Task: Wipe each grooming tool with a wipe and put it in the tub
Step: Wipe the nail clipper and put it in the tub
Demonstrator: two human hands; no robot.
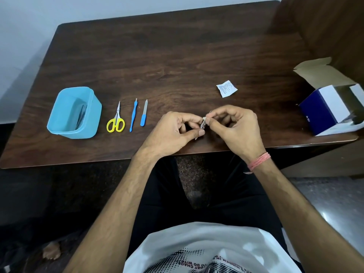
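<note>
My left hand (175, 131) pinches a small metal nail clipper (202, 125) above the table's front edge. My right hand (236, 125) pinches a small white wipe (205, 116) against the clipper's upper end. To the left lie yellow-handled scissors (116, 120), a thin blue cuticle tool (133, 115) and a blue-handled nail file (144, 113), side by side on the table. Further left stands the light blue tub (59, 115), with something dark inside that I cannot make out.
A torn white wipe sachet (227, 88) lies on the dark wooden table (177, 56) beyond my hands. An open blue and white cardboard box (331, 107) sits at the right edge. A wooden panel rises at the far right.
</note>
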